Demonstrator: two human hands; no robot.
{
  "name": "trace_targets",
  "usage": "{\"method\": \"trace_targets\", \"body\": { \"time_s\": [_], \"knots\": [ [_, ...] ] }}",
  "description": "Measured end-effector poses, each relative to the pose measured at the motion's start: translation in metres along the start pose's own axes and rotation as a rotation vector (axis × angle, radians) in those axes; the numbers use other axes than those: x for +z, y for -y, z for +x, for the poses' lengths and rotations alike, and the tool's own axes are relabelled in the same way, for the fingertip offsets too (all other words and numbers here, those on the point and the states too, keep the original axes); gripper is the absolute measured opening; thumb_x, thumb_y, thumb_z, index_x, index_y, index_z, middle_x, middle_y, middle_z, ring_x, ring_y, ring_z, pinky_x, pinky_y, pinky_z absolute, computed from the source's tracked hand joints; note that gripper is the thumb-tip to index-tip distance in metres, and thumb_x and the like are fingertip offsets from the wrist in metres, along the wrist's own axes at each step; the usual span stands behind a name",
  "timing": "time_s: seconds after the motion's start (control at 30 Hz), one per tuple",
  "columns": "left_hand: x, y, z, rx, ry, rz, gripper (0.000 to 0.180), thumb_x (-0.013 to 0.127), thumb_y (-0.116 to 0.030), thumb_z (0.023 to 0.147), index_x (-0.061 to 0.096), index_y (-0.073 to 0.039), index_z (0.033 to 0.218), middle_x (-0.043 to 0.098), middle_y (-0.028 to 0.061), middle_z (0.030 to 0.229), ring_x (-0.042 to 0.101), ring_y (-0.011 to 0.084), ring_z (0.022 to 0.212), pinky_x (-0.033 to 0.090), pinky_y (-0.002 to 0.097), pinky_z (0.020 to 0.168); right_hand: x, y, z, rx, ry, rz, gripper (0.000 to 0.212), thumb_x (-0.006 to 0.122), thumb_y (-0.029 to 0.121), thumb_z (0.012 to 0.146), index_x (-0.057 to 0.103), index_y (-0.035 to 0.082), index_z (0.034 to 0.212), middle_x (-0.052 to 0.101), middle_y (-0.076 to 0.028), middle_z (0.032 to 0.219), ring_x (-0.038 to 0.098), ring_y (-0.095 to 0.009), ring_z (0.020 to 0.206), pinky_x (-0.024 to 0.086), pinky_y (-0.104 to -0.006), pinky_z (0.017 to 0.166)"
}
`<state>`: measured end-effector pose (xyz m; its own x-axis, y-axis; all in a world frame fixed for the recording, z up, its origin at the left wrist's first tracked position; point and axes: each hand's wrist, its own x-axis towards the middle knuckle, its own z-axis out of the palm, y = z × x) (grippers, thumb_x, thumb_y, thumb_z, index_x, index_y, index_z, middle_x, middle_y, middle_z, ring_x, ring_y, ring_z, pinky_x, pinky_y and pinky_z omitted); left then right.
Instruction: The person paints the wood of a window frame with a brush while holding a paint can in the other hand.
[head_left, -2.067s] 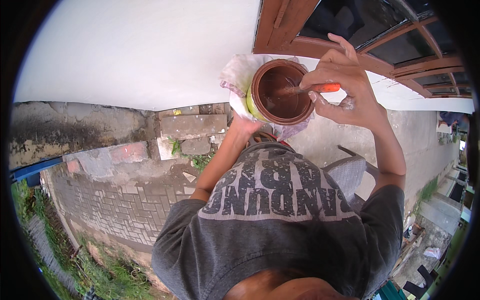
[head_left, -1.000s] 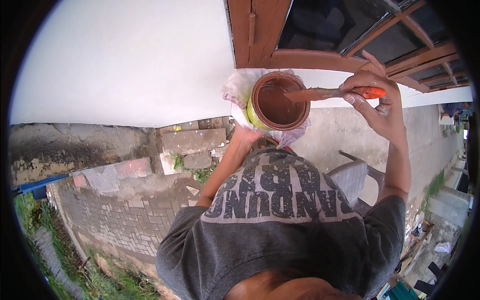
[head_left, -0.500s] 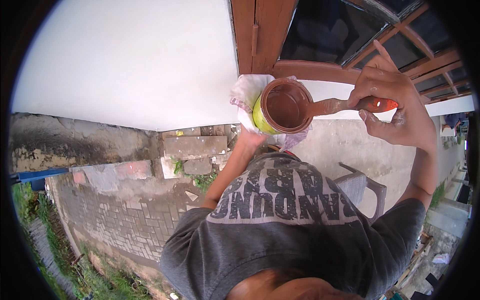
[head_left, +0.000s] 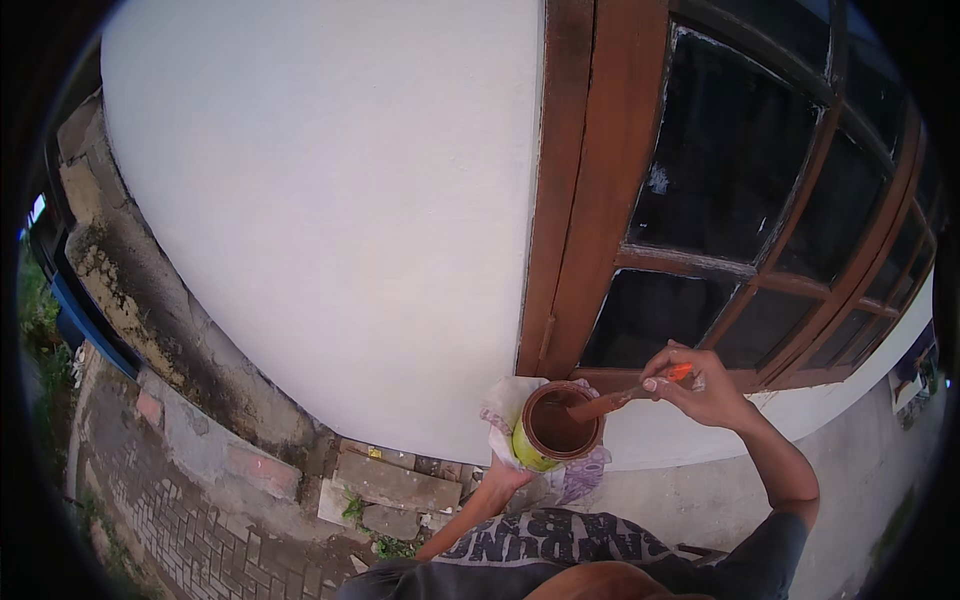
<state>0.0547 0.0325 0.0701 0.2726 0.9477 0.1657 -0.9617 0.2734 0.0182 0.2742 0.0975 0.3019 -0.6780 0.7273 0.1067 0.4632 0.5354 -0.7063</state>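
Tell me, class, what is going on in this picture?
A person stands by a white wall next to a brown wooden window frame. The left hand holds up a small paint can wrapped in a cloth, with brown paint inside. The right hand holds a brush with an orange handle, its bristle end resting at the can's rim. The brush is at the can, not on the wood.

We are outdoors beside a house: a white plastered wall (head_left: 330,220) rises beyond our fingers, a brown wooden window frame (head_left: 590,190) with dark glass panes (head_left: 720,170) above them, and brick paving (head_left: 190,540) far below.
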Motion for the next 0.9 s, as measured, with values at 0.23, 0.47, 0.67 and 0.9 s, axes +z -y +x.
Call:
{"method": "trace_targets", "body": {
  "time_s": [0.23,0.47,0.67,0.9],
  "knots": [
    [0.022,-0.005,-0.001,0.027,-0.124,0.132,0.059,0.027,-0.052,0.097,0.047,-0.012,0.136,0.048,0.0136,0.138,0.049,0.0322,0.124,0.04,0.0528,0.104,-0.008,0.019,-0.001,-0.072,-0.162,0.346,0.012,0.063,0.01,0.091,0.064,-0.001,0.094,0.063,-0.007,0.091,0.063,-0.012,0.076,0.051,-0.0255,0.069],
    [0.04,-0.015,0.003,-0.038,0.002,0.027,0.06,0.028,-0.054,0.096,0.047,-0.014,0.136,0.048,0.0119,0.138,0.049,0.0327,0.124,0.038,0.0546,0.103,-0.061,0.076,0.024,-0.519,-0.679,0.298,0.026,0.057,0.027,0.096,0.062,0.001,0.096,0.063,-0.007,0.091,0.061,-0.012,0.071,0.047,-0.0276,0.081],
    [0.036,-0.016,-0.001,0.001,-0.026,0.055,0.063,0.028,-0.058,0.095,0.046,-0.015,0.136,0.048,0.0118,0.138,0.049,0.033,0.124,0.039,0.0562,0.102,-0.126,0.169,0.065,-0.975,-1.057,0.009,0.024,0.062,0.021,0.094,0.065,0.0,0.105,0.067,-0.006,0.095,0.064,-0.012,0.078,0.047,-0.0247,0.078],
    [0.022,0.0,-0.001,-0.044,0.033,-0.049,0.067,0.029,-0.062,0.094,0.046,-0.014,0.137,0.048,0.0126,0.137,0.049,0.0326,0.124,0.04,0.056,0.101,-0.203,0.249,0.092,-1.417,-1.361,-1.006,0.018,0.066,0.015,0.09,0.068,0.005,0.105,0.069,-0.007,0.096,0.065,-0.014,0.083,0.044,-0.0326,0.094]
  ]
}}
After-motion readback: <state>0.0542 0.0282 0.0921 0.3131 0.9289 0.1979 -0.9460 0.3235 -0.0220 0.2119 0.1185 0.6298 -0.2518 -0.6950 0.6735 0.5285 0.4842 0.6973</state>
